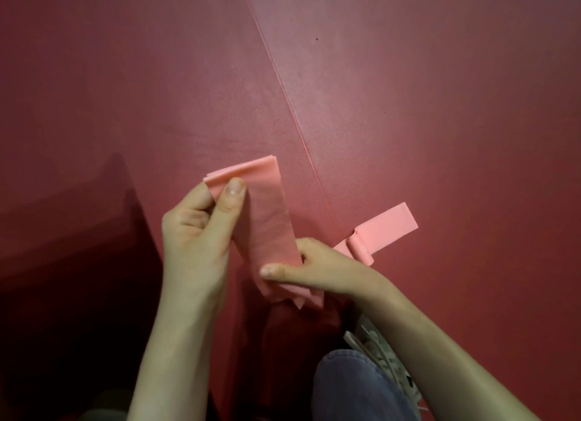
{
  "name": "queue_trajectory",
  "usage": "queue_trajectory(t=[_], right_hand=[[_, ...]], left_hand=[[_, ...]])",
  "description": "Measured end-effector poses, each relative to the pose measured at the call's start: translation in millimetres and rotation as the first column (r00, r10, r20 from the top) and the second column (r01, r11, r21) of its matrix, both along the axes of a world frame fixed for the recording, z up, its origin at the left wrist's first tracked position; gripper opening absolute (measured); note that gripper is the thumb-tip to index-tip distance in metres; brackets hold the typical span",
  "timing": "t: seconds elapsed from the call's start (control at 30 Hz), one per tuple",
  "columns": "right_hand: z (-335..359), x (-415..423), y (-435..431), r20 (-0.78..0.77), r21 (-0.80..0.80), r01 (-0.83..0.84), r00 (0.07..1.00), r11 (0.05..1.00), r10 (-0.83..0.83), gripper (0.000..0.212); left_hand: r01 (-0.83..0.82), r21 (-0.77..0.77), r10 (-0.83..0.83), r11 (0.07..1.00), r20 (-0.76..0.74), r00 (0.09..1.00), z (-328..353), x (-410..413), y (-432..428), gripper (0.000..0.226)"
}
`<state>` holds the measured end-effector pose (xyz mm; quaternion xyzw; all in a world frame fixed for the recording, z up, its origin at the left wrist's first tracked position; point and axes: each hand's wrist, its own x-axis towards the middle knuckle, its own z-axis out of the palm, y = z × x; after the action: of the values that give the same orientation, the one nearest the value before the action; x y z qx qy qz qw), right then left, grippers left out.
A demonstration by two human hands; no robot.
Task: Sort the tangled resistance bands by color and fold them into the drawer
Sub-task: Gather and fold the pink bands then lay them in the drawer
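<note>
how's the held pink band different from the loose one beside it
The held band is pinched between the left hand and right hand, raised; the loose band lies on the mat, ungripped. Its top is folded; the other curls at one end. Both are pink.

Bare mat (424, 90) runs ahead on both sides of the seam (283, 89): free passage for either hand. The pink band (267, 219), held between my left hand (195, 232) and right hand (317, 263), blocks the gap between them. Near side tight: knee (352, 386) and shoe (379, 350) under my right forearm; loose end (388, 228) on the mat just right of that hand.
</note>
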<state>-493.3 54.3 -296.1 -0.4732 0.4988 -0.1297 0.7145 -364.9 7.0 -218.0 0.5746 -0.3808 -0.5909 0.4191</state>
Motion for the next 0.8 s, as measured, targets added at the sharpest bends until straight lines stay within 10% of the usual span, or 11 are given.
queue_trajectory(t=[0.33, 0.53, 0.8], right_hand=[[-16.8, 17.0, 41.9, 0.115, 0.367, -0.062, 0.993, 0.928, 0.021, 0.046], [-33.4, 24.9, 57.0, -0.030, 0.210, -0.188, 0.980, 0.959, 0.199, 0.045], [-39.6, 32.7, 53.5, 0.142, 0.379, 0.013, 0.987, 0.925, -0.072, 0.045]], left_hand=[[-0.052, 0.061, 0.050, 0.997, 0.041, 0.998, -8.2, 6.2, 5.2, 0.018], [-0.091, 0.120, 0.086, 0.989, 0.052, 0.995, -19.7, 7.0, 7.9, 0.019], [-0.092, 0.133, 0.092, 0.987, 0.007, 0.996, -21.5, 11.8, 11.3, 0.009]])
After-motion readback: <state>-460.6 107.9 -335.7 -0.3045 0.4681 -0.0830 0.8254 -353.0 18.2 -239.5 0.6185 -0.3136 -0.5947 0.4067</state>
